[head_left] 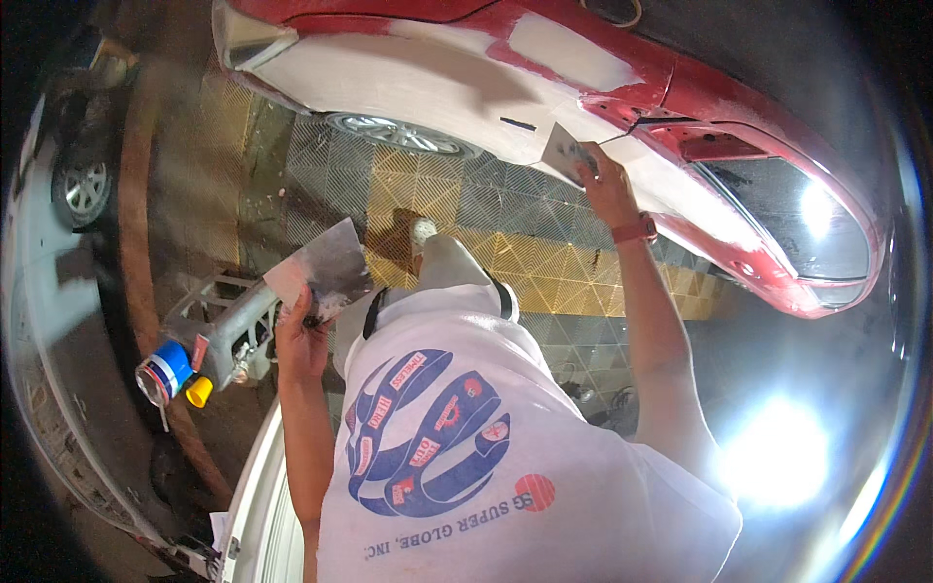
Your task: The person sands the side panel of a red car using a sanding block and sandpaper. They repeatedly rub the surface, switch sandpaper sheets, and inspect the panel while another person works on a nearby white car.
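The flat spreader overlaps the red car's pale side panel, contact unclear; the panel's length slants from upper left to lower right, nearer the right hand, which pinches the spreader; well apart, lower left, the left hand grips a smeared plate
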`<action>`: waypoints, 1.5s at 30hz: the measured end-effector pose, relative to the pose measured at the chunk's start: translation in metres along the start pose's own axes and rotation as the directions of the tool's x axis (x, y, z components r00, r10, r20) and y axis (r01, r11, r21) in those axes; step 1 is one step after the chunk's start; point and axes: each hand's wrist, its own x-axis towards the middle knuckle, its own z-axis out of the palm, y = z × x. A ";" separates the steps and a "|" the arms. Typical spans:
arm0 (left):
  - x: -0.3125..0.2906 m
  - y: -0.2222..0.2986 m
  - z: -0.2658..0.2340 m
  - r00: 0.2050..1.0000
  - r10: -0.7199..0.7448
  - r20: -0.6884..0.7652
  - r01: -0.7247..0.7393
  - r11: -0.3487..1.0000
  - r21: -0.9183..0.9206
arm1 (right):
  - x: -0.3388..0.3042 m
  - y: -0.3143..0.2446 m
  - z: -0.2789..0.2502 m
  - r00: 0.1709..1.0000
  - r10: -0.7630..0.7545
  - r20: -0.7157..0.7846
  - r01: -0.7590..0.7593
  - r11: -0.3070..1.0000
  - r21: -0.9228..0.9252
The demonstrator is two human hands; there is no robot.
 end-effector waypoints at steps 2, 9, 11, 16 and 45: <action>-0.002 -0.009 -0.001 0.999 0.003 -0.053 -0.005 0.999 -0.045 | 0.013 0.010 -0.008 0.989 -0.144 0.030 0.147 0.983 -0.109; -0.010 -0.017 0.002 1.000 0.015 0.025 -0.014 0.998 -0.055 | 0.065 -0.008 -0.009 0.949 -0.159 0.274 0.265 0.872 -0.411; -0.013 -0.017 0.004 1.000 0.031 -0.001 -0.031 0.999 -0.035 | 0.074 -0.006 -0.005 0.932 -0.151 0.329 0.305 0.818 -0.488; -0.018 -0.022 -0.006 0.996 0.063 -0.058 -0.066 0.997 -0.048 | 0.082 0.001 0.003 0.933 -0.207 0.296 0.336 0.795 -0.505; -0.023 -0.026 -0.002 0.994 0.071 -0.080 -0.075 0.996 -0.051 | 0.097 -0.018 0.045 0.929 -0.235 0.284 0.360 0.745 -0.562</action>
